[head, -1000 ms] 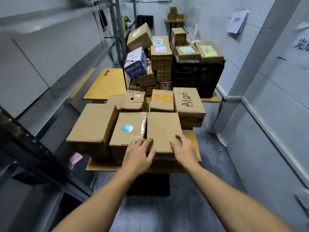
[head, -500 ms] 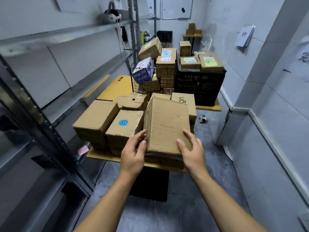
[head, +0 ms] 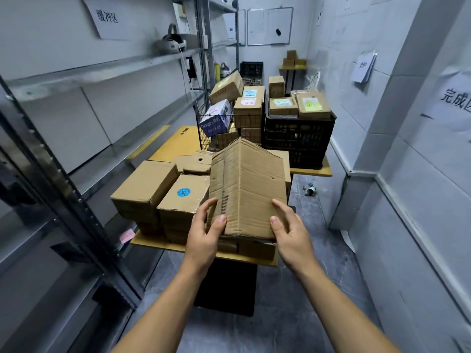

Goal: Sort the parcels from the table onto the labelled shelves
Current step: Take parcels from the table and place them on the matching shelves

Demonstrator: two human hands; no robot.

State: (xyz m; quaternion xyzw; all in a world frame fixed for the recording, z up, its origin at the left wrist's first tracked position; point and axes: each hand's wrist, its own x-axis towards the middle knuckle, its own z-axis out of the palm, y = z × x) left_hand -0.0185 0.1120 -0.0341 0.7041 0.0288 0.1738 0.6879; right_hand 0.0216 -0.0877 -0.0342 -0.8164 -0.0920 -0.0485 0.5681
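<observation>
I hold a plain brown cardboard parcel (head: pixel 248 189) tipped up on its near end, above the front of the wooden table (head: pixel 204 250). My left hand (head: pixel 206 233) grips its lower left edge and my right hand (head: pixel 290 233) its lower right edge. Left of it on the table lie a parcel with a round blue sticker (head: pixel 184 197) and a larger plain parcel (head: pixel 144 189). Further parcels (head: pixel 196 163) sit behind, partly hidden by the lifted one. Grey metal shelves (head: pixel 102 70) run along the left wall, with a paper label (head: pixel 107 17) on the wall above them.
A wire basket (head: pixel 216 133) and a black crate (head: pixel 298 138), both piled with labelled parcels, stand on the far table. A headset (head: pixel 170 43) rests on the upper shelf. Paper signs (head: pixel 456 98) hang on the right wall. A narrow floor strip (head: pixel 313 225) runs to the right.
Both hands took the front parcel off the stack and tilted it up on end. My view rose, so more of the shelves and the back wall shows.
</observation>
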